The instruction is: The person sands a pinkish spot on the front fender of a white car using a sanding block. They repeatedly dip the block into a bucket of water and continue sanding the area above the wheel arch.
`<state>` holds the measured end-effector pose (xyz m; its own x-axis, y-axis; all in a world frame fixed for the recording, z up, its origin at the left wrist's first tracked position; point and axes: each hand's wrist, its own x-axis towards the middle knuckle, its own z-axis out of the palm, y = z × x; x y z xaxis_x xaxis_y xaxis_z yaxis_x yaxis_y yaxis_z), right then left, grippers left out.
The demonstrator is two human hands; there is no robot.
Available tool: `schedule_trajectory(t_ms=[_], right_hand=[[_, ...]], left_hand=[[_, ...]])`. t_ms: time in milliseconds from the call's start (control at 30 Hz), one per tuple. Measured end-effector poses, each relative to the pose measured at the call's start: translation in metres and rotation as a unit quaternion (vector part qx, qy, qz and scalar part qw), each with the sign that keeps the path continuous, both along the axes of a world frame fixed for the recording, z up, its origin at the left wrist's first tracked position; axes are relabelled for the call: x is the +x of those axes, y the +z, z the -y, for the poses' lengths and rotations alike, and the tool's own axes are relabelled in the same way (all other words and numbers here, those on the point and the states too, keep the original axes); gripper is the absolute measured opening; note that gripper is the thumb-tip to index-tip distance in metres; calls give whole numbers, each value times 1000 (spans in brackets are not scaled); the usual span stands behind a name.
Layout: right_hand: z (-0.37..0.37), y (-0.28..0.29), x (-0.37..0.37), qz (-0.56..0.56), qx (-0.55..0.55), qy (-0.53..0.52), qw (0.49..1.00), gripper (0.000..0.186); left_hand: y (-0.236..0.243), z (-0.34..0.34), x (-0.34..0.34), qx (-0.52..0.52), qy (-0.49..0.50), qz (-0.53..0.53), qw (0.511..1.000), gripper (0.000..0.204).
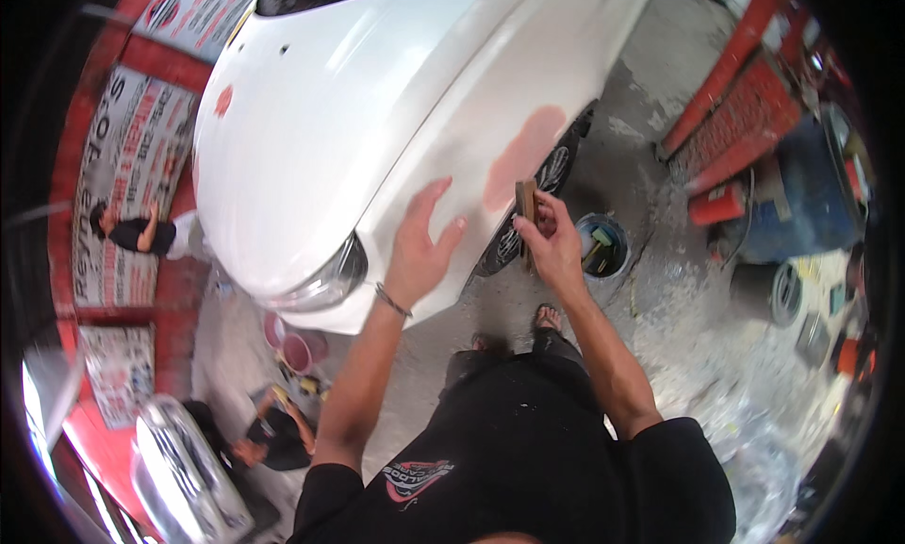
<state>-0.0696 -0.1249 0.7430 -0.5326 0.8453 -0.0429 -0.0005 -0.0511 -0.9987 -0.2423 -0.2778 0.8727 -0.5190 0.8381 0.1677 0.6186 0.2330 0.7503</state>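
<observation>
A white car (311,148) stands in front of me, with its headlight (330,278) near my left forearm. On its fender is a pinkish patch (528,153) with uneven edges. My right hand (556,238) grips a narrow brown sanding block (525,200) between thumb and fingers, beside the patch's lower end and over the wheel (505,250). With thumb and fingers apart, my left hand (421,247) is at the fender's front part and holds nothing; whether it touches the paint I cannot tell.
A bucket (619,259) with things in it stands right of the wheel. Farther right are a red metal post base (745,120), a blue drum (811,190) and a grey bucket (768,291). Two other people (141,233) are at the left, one crouching near pink buckets (298,353).
</observation>
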Motion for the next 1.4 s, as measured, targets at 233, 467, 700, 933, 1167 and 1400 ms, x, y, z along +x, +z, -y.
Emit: schedule_trajectory(t_ms=[233,467,700,933,1167,1400], right_hand=[[-50,-46,-92,162,95,-208,960,62],[11,-86,-149,168,146,-269,937,55],[-109,-100,-149,225,54,-340,911,50],[-36,-94,-172,230,177,-313,904,48],[-195,-119,-147,223,54,-332,915,45],[-79,-81,-160,184,168,-273,929,45]], left_hand=[[19,-181,-148,-110,-222,-394,885,55],[30,-271,-219,-213,-332,-534,748,58],[18,-275,-232,-131,-335,-528,769,48],[19,-271,-234,-134,-322,-502,791,47],[27,-286,-219,-130,-331,-494,793,45],[25,-282,-219,-145,-321,-505,788,46]])
